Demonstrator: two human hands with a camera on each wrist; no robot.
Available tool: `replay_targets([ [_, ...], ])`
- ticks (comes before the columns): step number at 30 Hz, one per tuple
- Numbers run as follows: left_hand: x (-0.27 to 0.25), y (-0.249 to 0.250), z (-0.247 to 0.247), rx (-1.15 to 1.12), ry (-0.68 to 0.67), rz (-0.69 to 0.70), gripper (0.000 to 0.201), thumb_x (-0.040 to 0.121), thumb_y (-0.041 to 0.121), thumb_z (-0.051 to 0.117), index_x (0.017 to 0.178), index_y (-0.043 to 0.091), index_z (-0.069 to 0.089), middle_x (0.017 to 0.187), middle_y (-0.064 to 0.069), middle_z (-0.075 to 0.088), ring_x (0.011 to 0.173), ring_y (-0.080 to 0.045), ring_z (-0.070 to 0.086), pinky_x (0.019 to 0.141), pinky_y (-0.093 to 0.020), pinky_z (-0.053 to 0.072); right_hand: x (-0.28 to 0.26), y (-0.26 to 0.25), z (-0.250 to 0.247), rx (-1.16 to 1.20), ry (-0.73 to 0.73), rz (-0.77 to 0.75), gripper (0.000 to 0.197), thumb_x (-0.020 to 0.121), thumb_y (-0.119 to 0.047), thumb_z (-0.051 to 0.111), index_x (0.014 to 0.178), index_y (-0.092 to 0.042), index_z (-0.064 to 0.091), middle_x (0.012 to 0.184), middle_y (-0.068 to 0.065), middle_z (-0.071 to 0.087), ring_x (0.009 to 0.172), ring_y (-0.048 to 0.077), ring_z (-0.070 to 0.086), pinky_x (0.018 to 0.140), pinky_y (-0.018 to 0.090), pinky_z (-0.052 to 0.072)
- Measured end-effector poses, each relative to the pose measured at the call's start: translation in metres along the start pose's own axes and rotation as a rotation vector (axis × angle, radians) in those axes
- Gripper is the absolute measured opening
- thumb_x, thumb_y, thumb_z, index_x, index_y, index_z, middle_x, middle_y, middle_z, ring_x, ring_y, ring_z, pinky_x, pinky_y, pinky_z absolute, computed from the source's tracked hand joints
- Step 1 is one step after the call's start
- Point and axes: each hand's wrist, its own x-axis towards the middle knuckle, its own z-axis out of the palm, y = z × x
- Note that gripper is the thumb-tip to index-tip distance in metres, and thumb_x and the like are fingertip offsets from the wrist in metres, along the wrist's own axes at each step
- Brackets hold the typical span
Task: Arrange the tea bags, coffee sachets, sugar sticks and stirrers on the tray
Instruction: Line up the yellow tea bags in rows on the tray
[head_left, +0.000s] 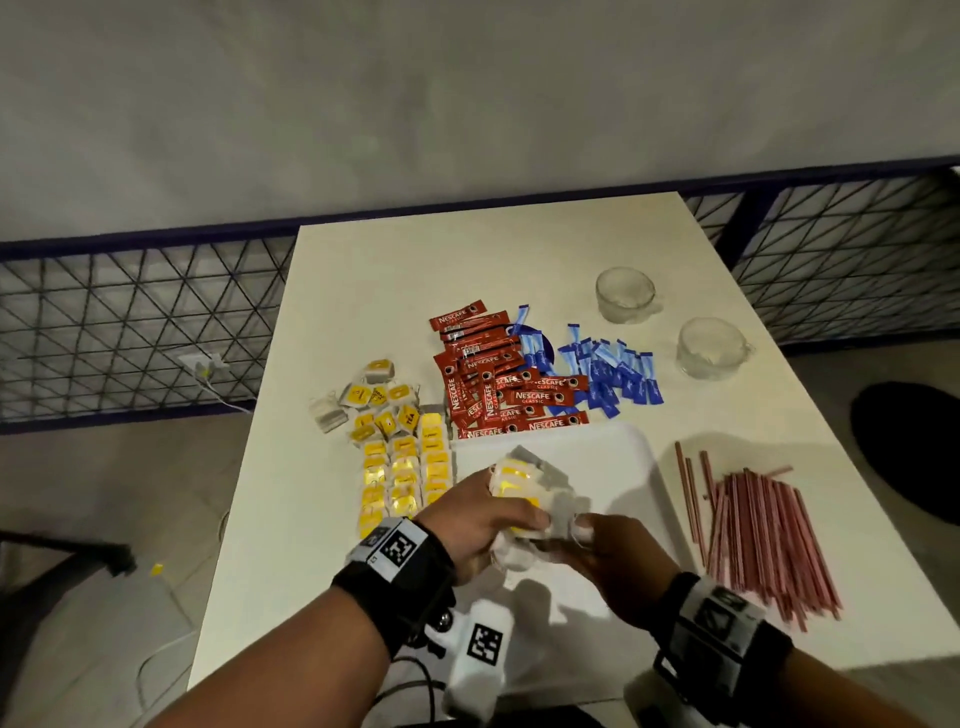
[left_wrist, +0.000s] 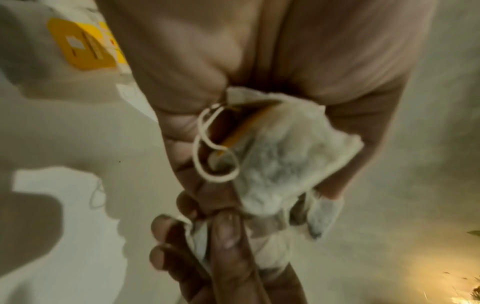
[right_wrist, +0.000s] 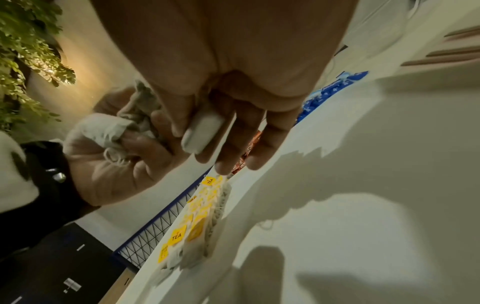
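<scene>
My left hand (head_left: 467, 525) grips a bunch of tea bags (head_left: 519, 488) with yellow tags above the white tray (head_left: 613, 457). My right hand (head_left: 618, 561) meets it from the right and pinches one tea bag (right_wrist: 202, 131) between thumb and fingers. In the left wrist view a tea bag (left_wrist: 285, 160) with a looped string sits in the left palm. Neat rows of tea bags (head_left: 405, 473) lie along the tray's left side. Loose tea bags (head_left: 374, 400), red coffee sachets (head_left: 498, 384), blue sugar sticks (head_left: 608, 374) and reddish stirrers (head_left: 758, 530) lie on the table.
Two glass cups (head_left: 626, 293) (head_left: 711, 345) stand at the table's back right. A wire-mesh fence (head_left: 130, 322) runs behind the white table (head_left: 415, 270). Cables and a dark chair base (head_left: 62, 556) lie on the floor to the left.
</scene>
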Motion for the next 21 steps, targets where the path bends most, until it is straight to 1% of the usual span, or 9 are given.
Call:
replay_targets([
  [2,0.001,0.001,0.001,-0.118,0.04,0.03,0.034,0.062,-0.009,0.061,0.094,0.002,0.065,0.078,-0.016,0.07,0.061,-0.027,0.068,0.051,-0.027,0.054,-0.002,0.005,-0.004,-0.012,-0.008,0.009,0.021,0.086,-0.037,0.065,0.065,-0.033,0.068,0.081,-0.015,0.072,0.085,0.002,0.067,0.091,0.04,0.051],
  [4,-0.001,0.003,-0.002,-0.223,0.079,0.083,0.034,0.062,-0.011,0.058,0.093,0.001,0.063,0.071,-0.016,0.066,0.051,-0.025,0.064,0.043,-0.021,0.049,-0.004,0.005,-0.009,0.008,-0.023,0.0,0.03,0.083,-0.049,0.06,0.079,-0.02,0.07,0.084,-0.005,0.073,0.086,0.013,0.068,0.09,0.042,0.051],
  [6,-0.004,0.004,-0.011,-0.29,0.144,0.156,0.026,0.061,-0.01,0.058,0.081,0.003,0.068,0.069,-0.018,0.062,0.046,-0.023,0.06,0.039,-0.017,0.045,-0.002,0.006,-0.013,0.067,-0.025,0.006,0.034,0.086,-0.042,0.062,0.085,-0.01,0.071,0.083,0.004,0.073,0.084,0.021,0.067,0.089,0.044,0.052],
  [9,-0.013,0.004,-0.028,-0.308,0.198,0.243,0.023,0.057,-0.009,0.062,0.07,0.008,0.071,0.065,-0.015,0.062,0.045,-0.021,0.059,0.04,-0.019,0.044,0.005,0.006,-0.014,0.15,-0.039,0.03,0.021,0.093,-0.029,0.061,0.085,-0.015,0.074,0.081,0.003,0.073,0.076,0.015,0.068,0.08,0.035,0.054],
  [11,-0.023,0.0,-0.039,-0.19,0.229,0.251,0.032,0.046,-0.003,0.073,0.075,0.011,0.069,0.064,-0.01,0.064,0.049,-0.022,0.061,0.045,-0.023,0.047,0.011,-0.003,-0.012,0.183,-0.026,0.055,0.021,0.095,-0.029,0.056,0.084,-0.02,0.072,0.076,0.003,0.07,0.067,0.006,0.063,0.068,0.022,0.053],
  [13,-0.031,-0.006,-0.046,-0.011,0.234,0.24,0.039,0.04,0.007,0.078,0.077,0.015,0.068,0.068,-0.007,0.065,0.056,-0.022,0.061,0.053,-0.028,0.05,0.018,-0.015,-0.008,0.2,0.016,0.067,0.022,0.094,-0.024,0.057,0.077,-0.019,0.071,0.068,0.0,0.067,0.06,0.005,0.059,0.062,0.018,0.05],
  [16,-0.045,-0.009,-0.048,0.298,0.194,0.219,0.034,0.046,0.016,0.08,0.076,0.019,0.065,0.067,-0.001,0.064,0.061,-0.02,0.058,0.061,-0.031,0.046,0.03,-0.032,0.003,0.295,0.073,0.055,0.02,0.094,-0.018,0.058,0.08,-0.019,0.072,0.075,0.003,0.073,0.068,0.016,0.065,0.064,0.028,0.052],
  [19,-0.054,-0.008,-0.047,0.512,0.143,0.241,0.026,0.058,0.013,0.076,0.077,0.026,0.065,0.068,0.011,0.066,0.065,-0.011,0.062,0.065,-0.028,0.05,0.037,-0.048,0.015,0.396,0.03,0.03,0.022,0.1,-0.022,0.046,0.104,-0.017,0.067,0.093,0.001,0.075,0.083,0.02,0.069,0.07,0.031,0.053],
  [21,-0.059,-0.01,-0.05,0.59,0.131,0.239,0.027,0.063,0.014,0.074,0.082,0.031,0.067,0.074,0.012,0.069,0.069,-0.011,0.064,0.068,-0.03,0.053,0.039,-0.059,0.026,0.464,-0.033,0.04,0.028,0.102,-0.023,0.041,0.117,-0.017,0.063,0.107,0.003,0.072,0.094,0.023,0.067,0.08,0.038,0.053],
])
